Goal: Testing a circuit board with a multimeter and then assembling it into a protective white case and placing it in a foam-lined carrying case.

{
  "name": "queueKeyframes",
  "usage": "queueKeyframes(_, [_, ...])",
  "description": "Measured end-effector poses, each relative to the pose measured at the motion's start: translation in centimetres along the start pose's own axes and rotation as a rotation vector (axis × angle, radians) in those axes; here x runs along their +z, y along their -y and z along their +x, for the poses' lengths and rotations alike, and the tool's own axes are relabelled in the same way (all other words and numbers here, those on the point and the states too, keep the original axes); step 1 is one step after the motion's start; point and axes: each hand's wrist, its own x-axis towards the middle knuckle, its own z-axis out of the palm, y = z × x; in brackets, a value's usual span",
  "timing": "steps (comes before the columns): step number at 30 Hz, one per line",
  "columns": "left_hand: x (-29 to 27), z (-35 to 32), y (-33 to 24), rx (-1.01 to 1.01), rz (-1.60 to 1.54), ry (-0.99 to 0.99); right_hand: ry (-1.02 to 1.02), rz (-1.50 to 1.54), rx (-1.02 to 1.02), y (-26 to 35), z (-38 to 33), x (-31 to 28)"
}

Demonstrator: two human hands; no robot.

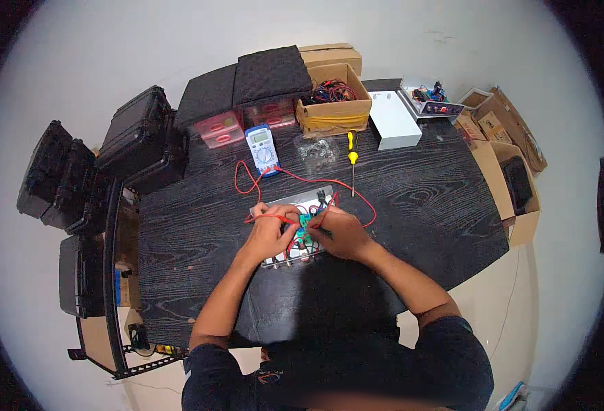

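In front of me on the table lies an open metal enclosure [321,191] with green circuit boards [304,220] and coloured wires inside. My left hand [269,233] is closed on a red test probe [279,218], its tip pointing at the boards. Over the right part of the enclosure, my right hand [346,235] is closed in a pinch at the boards. A red lead loops round to it, though the probe in its fingers is mostly hidden. Both leads come from a blue-and-white multimeter [263,152] lying beyond the enclosure.
Right of the multimeter are a clear tray of small parts [317,155] and a yellow-handled screwdriver [353,159]. Farther back stand a cardboard box of cables [335,116], a white metal cover [395,120] and another open device [433,104]. Black cases [137,133] line the left side.
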Motion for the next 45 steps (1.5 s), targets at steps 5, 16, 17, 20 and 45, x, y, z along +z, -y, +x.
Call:
queueKeyframes(5, [0.1,0.0,0.2,0.013,0.012,-0.019,0.006,0.009,0.002,-0.1,0.1,0.1])
queueKeyframes(16, [-0.2,0.2,-0.1,-0.003,-0.002,-0.001,0.068,0.022,0.062,0.2,0.2,0.0])
queueKeyframes(17, [-0.1,0.0,0.0,-0.012,-0.007,-0.010,0.063,0.029,0.053,0.3,0.2,0.0])
queueKeyframes(20, [-0.1,0.2,0.0,-0.006,-0.015,0.007,0.048,0.013,0.055,0.2,0.1,0.1])
queueKeyframes(45, [-1.3,-0.1,0.2,0.024,-0.079,0.097,0.030,0.066,-0.097,-0.9,-0.3,0.4])
